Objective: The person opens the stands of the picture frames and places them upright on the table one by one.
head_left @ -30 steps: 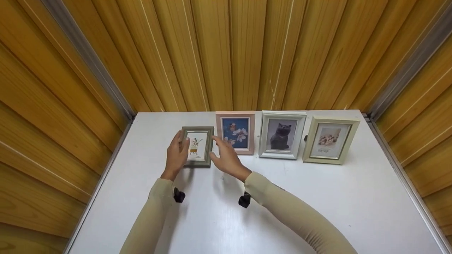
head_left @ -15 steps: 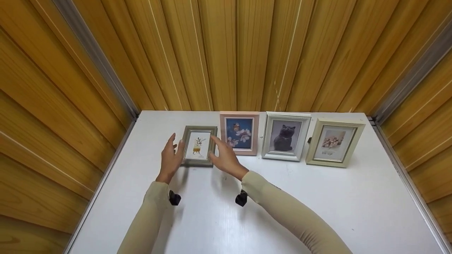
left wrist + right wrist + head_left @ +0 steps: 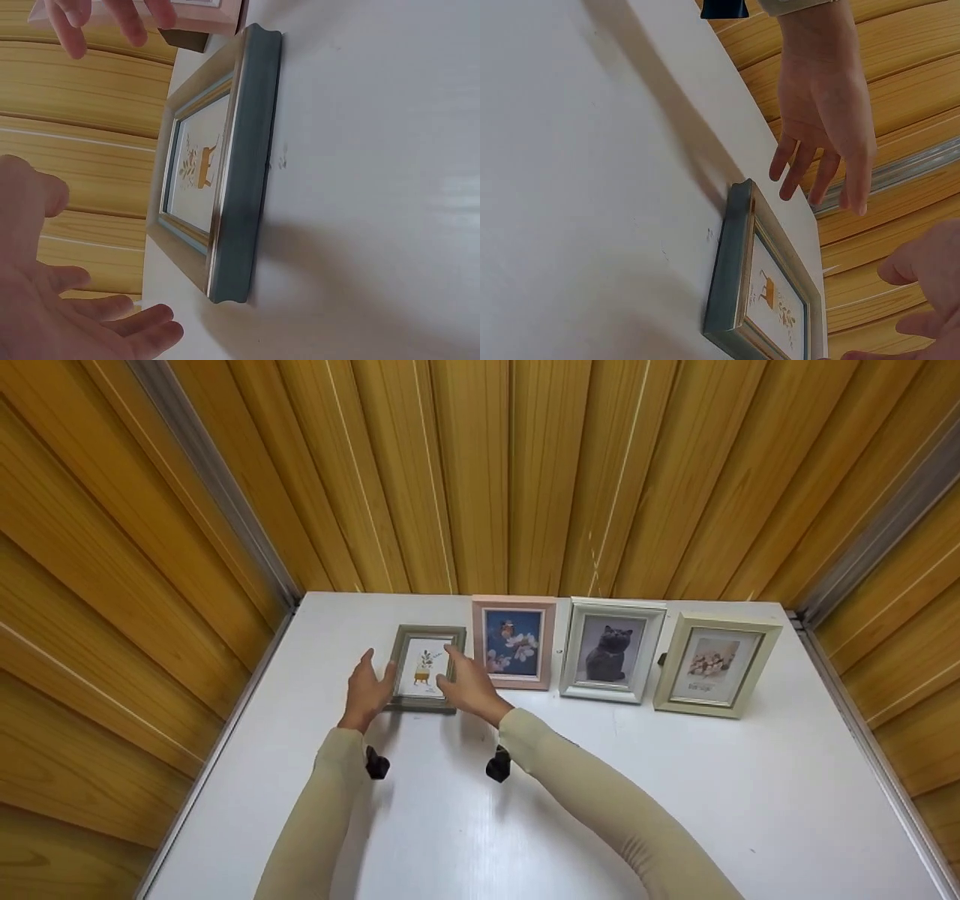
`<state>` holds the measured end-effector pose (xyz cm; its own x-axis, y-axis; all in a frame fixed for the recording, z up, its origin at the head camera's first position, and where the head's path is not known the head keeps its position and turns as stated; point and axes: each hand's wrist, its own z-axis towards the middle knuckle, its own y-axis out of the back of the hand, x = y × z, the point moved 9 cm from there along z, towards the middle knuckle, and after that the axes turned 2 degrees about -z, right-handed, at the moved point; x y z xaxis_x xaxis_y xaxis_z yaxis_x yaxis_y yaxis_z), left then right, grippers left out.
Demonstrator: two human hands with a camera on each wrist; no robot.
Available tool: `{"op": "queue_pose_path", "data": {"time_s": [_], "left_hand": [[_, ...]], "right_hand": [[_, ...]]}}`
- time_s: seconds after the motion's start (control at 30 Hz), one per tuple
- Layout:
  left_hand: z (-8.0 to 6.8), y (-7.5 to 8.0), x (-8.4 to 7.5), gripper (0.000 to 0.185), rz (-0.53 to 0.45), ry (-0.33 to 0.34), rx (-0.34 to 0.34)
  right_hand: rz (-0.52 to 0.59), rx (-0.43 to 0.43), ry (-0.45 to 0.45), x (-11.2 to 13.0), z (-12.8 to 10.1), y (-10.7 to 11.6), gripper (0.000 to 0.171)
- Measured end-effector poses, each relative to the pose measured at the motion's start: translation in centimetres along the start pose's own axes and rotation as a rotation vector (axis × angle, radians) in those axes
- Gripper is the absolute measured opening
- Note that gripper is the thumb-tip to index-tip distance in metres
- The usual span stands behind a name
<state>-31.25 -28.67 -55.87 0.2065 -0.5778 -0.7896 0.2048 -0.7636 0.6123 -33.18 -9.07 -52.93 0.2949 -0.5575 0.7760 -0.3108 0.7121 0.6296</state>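
Note:
A green-grey picture frame [image 3: 405, 675] with a plant picture is at the left end of a row on the white table [image 3: 465, 825]. The left wrist view shows its lower edge [image 3: 251, 172] against the tabletop. Left of the picture frame, my left hand [image 3: 367, 690] holds nothing, fingers spread and apart from it. My right hand [image 3: 474, 688] is at the other side, overlapping the frame's right edge in the head view. A gap separates this right hand [image 3: 930, 292] from the frame in the right wrist view, and its fingers are extended.
To the right stand a pink frame [image 3: 551, 645] with blossoms, a silver-white frame [image 3: 566, 660] with a grey cat, and a cream frame [image 3: 667, 675] with a flower-like picture. Wood-patterned panel walls [image 3: 480, 472] enclose the table's back and sides.
My left hand has drawn away leftward from the green-grey frame's left edge. My right hand has shifted slightly left across its right edge. The frame stays in its place beside the pink one.

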Motion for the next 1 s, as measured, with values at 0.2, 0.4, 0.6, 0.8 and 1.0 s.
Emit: {"op": "queue_pose_path", "data": {"time_s": [0.2, 0.4, 0.6, 0.8, 1.0], "left_hand": [[1.3, -1.1, 1.0, 0.069, 0.036, 0.082, 0.036], [1.8, -1.8, 2.1, 0.07, 0.03, 0.151, 0.047], [2.1, -2.3, 2.4, 0.067, 0.057, 0.169, 0.037], [2.2, -2.2, 1.9, 0.059, 0.082, 0.154, 0.003], [2.3, -2.0, 1.3, 0.038, 0.143, 0.126, -0.037]], "right_hand": [[-0.029, 0.024, -0.058, -0.6, 0.9, -1.2, 0.064], [-0.063, -0.004, -0.094, -0.9, 1.4, -1.9, 0.063], [-0.09, 0.001, -0.152, -1.5, 1.6, -2.6, 0.061], [-0.094, 0.018, -0.177, -2.4, 1.8, -3.0, 0.059], [-0.042, 0.039, -0.163, -2.9, 2.0, -3.2, 0.056]]}}
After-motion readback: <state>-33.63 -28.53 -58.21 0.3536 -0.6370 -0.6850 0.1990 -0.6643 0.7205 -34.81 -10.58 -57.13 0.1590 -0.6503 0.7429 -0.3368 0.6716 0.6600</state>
